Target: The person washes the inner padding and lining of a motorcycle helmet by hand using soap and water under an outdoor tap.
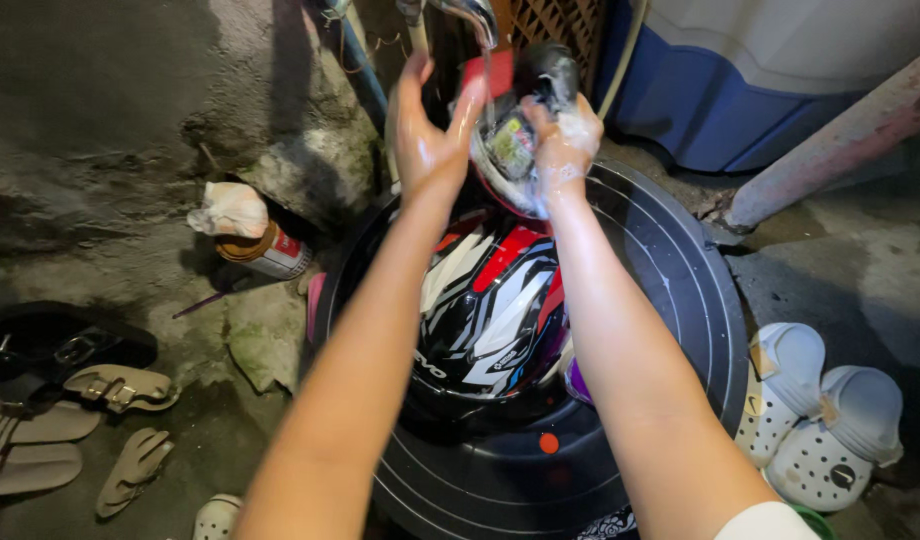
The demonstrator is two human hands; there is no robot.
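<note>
- 1 big round black basin (680, 300) sits on the wet concrete floor (100, 120) under a tap (470, 15), placed, it seems, to catch the water that runs down.
- 1 blue and white drum (770, 70) stands behind the basin, against the wall.
- 1 motorcycle helmet (490, 310), black with red and white graphics, lies inside the basin below both arms, in reach of the water.
- 2 bare hands are raised under the tap. The left hand (430, 135) is open and wet, fingers up, touching the edge of a curved clear piece, probably to steady it.
- The right hand (565, 140), covered in soap foam, is closed around that soapy visor-like piece (505, 155), holding it in the stream.
- 2 white perforated clogs (820, 410) lie just beside the basin on the right, toes toward it.
- At least 4 tan sandals (110, 420) and 1 black sandal (60, 345) lie well apart on the left, clear of the splash.
- 1 tin can (270, 255) with a crumpled bag (228, 208) on it stands near the basin's left rim.
</note>
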